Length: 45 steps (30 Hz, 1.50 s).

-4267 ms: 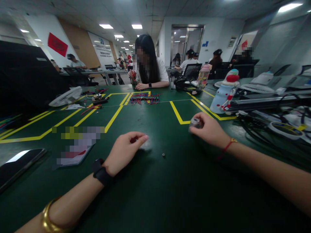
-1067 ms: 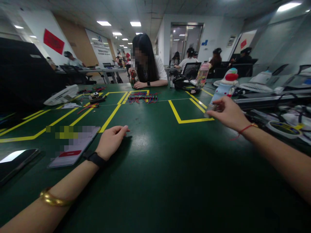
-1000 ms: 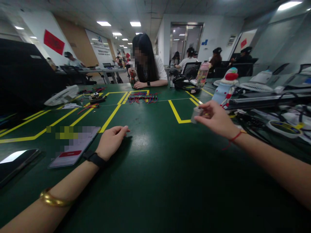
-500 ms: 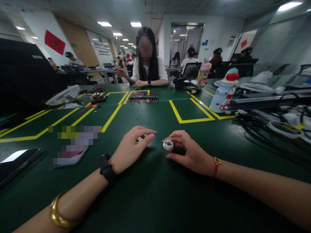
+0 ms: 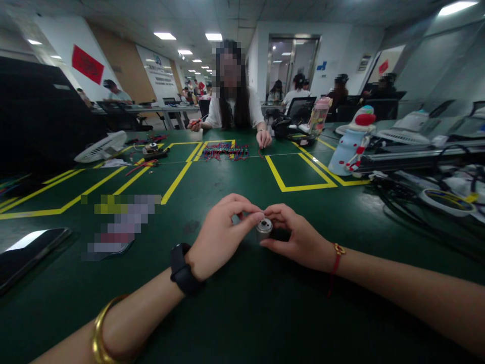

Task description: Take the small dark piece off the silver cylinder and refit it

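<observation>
A small silver metal cylinder [image 5: 264,230] stands upright on the green table in front of me, its round top showing dark holes. My right hand [image 5: 293,232] grips it from the right, thumb low on the near side and fingers behind. My left hand [image 5: 229,230] is closed, with thumb and index fingertips pinched together at the cylinder's top left edge. Whatever sits between those fingertips is too small or hidden to make out.
A phone [image 5: 28,258] and a blurred flat item [image 5: 117,232] lie at the left. Ahead is a bundle of coloured wires [image 5: 225,150], near a person's hand [image 5: 264,138]. A blue bottle [image 5: 343,149] and black cables [image 5: 401,212] occupy the right. Yellow tape [image 5: 282,177] marks the table.
My left hand has moved right to the cylinder's top, and its thumb and index finger have closed together. My right hand stays on the cylinder. The person opposite has reached a hand toward the table.
</observation>
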Each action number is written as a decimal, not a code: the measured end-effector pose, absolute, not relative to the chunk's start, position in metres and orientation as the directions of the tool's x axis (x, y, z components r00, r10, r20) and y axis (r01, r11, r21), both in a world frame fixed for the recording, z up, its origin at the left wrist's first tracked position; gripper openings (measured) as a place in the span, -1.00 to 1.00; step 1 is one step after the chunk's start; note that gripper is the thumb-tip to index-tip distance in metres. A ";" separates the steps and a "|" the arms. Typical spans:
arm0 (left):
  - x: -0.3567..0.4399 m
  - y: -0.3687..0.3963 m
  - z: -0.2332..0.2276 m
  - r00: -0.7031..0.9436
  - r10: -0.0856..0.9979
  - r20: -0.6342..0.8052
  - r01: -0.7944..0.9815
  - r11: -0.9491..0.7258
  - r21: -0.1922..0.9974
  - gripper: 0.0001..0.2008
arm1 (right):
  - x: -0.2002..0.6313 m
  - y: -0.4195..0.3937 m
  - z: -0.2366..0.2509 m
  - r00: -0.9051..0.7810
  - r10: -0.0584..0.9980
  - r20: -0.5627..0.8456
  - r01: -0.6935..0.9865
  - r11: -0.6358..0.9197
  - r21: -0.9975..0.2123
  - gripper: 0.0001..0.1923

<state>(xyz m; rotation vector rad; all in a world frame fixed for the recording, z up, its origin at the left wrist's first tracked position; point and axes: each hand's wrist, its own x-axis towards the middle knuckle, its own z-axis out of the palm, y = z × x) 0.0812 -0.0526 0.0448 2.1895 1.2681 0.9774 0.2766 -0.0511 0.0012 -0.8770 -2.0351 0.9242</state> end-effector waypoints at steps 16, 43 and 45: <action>0.069 -0.051 0.015 0.455 0.875 0.167 0.606 -0.441 0.662 -0.76 | 0.282 -0.051 0.007 -0.411 0.821 0.396 0.412 0.555 -0.723 -0.54; 0.012 -0.007 0.001 -0.161 0.968 0.193 0.554 -0.073 0.829 -0.63 | 0.295 -0.035 0.026 -0.579 0.747 0.327 0.643 0.665 -0.380 -0.64; 0.012 -0.007 0.001 -0.154 0.968 0.199 0.562 -0.080 0.823 -0.63 | 0.269 -0.052 0.015 -0.658 0.702 0.273 0.562 0.698 -0.444 -0.72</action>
